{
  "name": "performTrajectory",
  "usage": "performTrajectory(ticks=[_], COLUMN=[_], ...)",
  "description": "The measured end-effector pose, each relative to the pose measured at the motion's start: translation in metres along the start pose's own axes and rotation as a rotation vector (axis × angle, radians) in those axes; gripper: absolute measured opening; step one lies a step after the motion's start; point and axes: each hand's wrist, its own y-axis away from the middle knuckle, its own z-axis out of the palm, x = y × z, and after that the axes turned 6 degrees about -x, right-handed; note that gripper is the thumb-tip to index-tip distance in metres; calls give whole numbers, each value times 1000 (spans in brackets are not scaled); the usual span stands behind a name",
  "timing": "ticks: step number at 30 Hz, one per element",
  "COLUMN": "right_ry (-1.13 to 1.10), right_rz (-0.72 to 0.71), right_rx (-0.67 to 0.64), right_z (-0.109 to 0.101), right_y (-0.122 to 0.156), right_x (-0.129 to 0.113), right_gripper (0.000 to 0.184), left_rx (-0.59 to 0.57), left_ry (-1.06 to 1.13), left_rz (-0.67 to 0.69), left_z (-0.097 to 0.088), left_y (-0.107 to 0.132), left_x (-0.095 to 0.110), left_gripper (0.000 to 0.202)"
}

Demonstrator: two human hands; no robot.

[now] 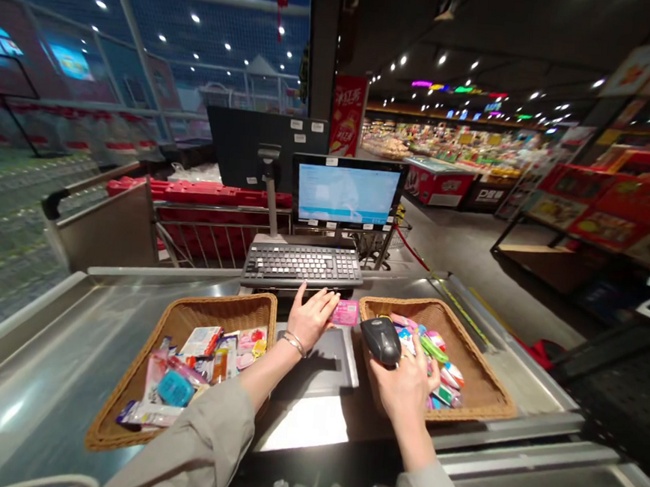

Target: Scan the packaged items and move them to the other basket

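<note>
My left hand (pixel 312 319) reaches over the counter just in front of the keyboard. Its fingers are at a small flat pink packet (pixel 346 313), gripping its left end. A black handheld barcode scanner (pixel 380 339) is in my right hand (pixel 409 381), its head tilted toward the packet; the grip part is hidden by the hand. My right fingers spread over the right wicker basket (pixel 479 387), which holds several small colourful packaged items (pixel 434 348). On the left, another wicker basket (pixel 176 314) contains several small packages, among them a blue one (pixel 175 388).
A keyboard (pixel 304 263) and a lit monitor (pixel 347 193) stand beyond my hands, beside a second dark screen (pixel 250 151) seen from behind. A metal counter (pixel 86 345) surrounds the baskets. A shopping cart (pixel 213 235) is behind it. Store shelves lie farther off.
</note>
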Motion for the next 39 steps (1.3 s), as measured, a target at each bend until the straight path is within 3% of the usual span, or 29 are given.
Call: performTrajectory(ticks=[6,21,31,39], right_ry=[40,101,110,119], right_rz=[74,247,323,367], right_rx=[-6,127,166,203], right_z=[-9,-30,-36,-45], right_y=[-1,-6,-3,1], right_x=[19,71,97,108], right_gripper=[38,45,46,42], left_rx=[20,-35,-94,-204], left_ry=[36,122,161,166], left_rz=[66,199,279,302], left_z=[15,46,64,82], left_y=[-17,-60,-75,-82], left_x=[12,47,68,81], left_gripper=[52,56,56,59])
